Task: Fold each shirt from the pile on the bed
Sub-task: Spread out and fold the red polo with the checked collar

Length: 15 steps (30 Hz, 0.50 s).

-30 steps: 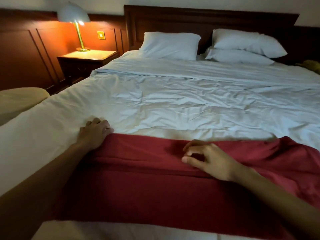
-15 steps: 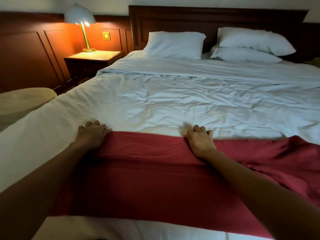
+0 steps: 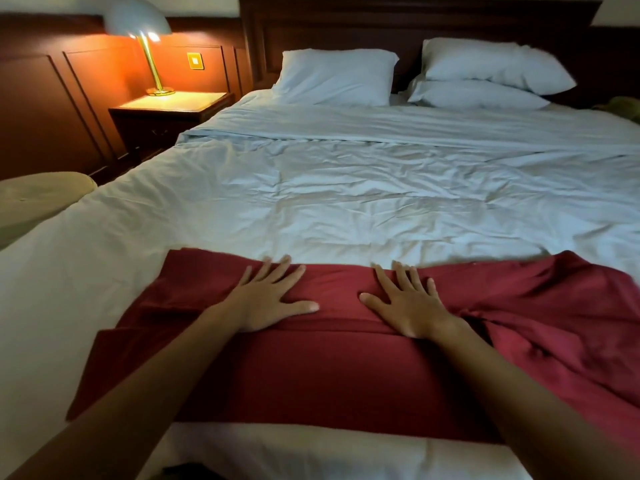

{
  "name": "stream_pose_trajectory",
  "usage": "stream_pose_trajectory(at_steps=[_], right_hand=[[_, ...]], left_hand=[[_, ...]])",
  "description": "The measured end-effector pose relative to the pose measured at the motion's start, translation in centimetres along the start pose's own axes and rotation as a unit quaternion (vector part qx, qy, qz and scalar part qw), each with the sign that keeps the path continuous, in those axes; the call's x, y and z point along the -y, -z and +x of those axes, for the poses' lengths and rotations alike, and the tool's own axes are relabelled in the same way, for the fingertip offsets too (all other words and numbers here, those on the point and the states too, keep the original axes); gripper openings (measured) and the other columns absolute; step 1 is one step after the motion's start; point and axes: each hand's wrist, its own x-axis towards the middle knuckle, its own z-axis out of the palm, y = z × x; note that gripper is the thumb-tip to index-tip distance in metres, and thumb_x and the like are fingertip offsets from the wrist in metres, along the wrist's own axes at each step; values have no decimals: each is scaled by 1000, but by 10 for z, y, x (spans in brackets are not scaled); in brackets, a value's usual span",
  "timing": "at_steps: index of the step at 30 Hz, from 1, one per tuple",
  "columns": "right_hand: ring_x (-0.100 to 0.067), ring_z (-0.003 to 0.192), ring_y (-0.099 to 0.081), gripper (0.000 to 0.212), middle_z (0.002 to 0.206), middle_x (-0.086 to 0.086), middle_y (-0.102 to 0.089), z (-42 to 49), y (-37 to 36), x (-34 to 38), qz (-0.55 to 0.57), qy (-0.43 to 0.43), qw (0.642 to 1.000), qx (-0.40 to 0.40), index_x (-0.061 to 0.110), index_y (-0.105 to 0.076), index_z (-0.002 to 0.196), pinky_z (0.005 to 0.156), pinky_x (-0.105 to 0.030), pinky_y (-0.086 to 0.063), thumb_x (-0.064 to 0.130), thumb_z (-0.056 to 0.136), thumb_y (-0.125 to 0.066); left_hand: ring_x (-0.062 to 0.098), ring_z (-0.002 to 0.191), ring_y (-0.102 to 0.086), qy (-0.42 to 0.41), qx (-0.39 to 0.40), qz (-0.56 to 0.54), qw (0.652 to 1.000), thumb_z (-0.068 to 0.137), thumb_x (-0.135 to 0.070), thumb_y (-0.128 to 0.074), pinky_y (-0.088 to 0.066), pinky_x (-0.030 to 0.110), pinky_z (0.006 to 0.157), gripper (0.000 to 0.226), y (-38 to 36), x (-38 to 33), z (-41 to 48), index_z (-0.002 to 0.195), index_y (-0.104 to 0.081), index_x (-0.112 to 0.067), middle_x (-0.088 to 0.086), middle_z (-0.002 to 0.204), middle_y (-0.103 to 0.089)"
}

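Red shirt (image 3: 329, 368) lies flat across the foot end of the bed (image 3: 346, 188), its right part bunched. Left hand (image 3: 266, 299) and right hand (image 3: 408, 306) are both released, fingers spread, palms pressing its headboard-side edge near mid-bed. Half a second ago both clenched that edge, the left hand nearer the bed's left side. Judged: fold laid down, smoothing under way, next fold pending. Lit lamp (image 3: 142, 26) stands beside the bed's head. No legible writing.

L hand (image 3: 268, 301), R hand (image 3: 408, 306) pressed flat (both splayed).
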Motion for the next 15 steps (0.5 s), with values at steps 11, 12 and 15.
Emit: stream_pose_trajectory(at_steps=[11,12,15], right_hand=[[-24,151,-17,62,163,-5,-21,-19,30,-23,102,85,991,31,32,-33,153,123,-41,-11,60,98,-41],[-20,145,-32,53,157,-2,-37,-22,38,-32,127,105,986,9,26,-46,147,120,-33,-21,51,100,-46],[-21,129,-51,37,139,-2,-57,-35,54,-78,91,123,981,-120,21,-60,133,110,-33,-36,37,101,-48]], left_hand=[[52,149,3,304,18,31,952,96,-72,-22,3,69,116,79,22,32,-10,160,-4,-31,9,167,12],[48,150,-3,293,-12,41,955,102,-59,-27,-1,68,117,71,22,15,-6,160,-15,-21,12,168,3],[35,152,-11,124,-111,61,984,103,-45,-37,-5,60,121,57,13,-53,7,154,-32,-21,8,166,-15]])
